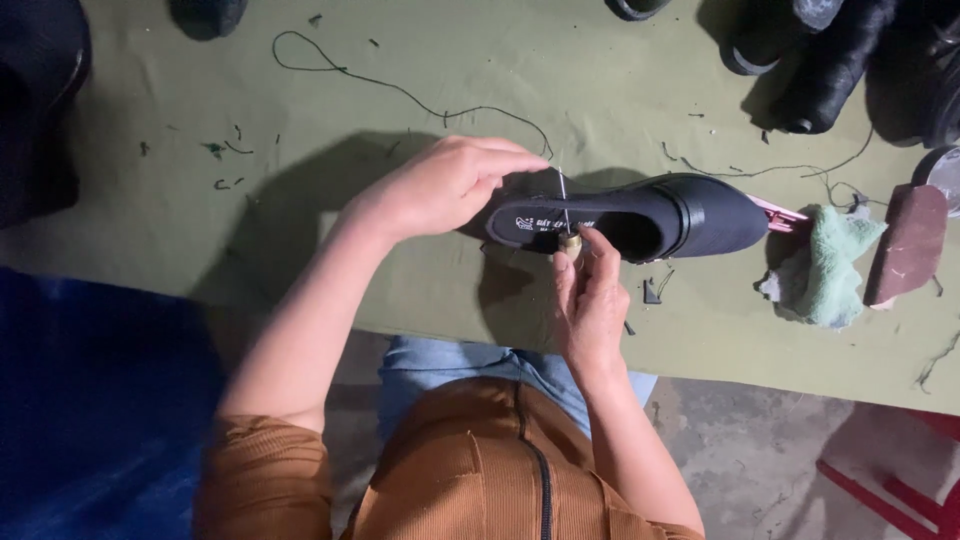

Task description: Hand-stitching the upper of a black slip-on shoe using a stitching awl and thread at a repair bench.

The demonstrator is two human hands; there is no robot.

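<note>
My left hand (440, 185) cupped the heel end of the black shoe (640, 215) on the green table (150, 230) — soft upper, stiff sole, light I judged. My right hand (588, 300) pinched the awl (566, 215) by its brass end — 1 slim, sharp spike.

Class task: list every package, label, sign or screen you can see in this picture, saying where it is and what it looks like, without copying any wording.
Printed insole label: white mark and lettering on the black insole inside the black shoe, near the heel end, between the left hand and the right hand; a thin needle crosses it.
No packages, signs or screens are in view.
</note>
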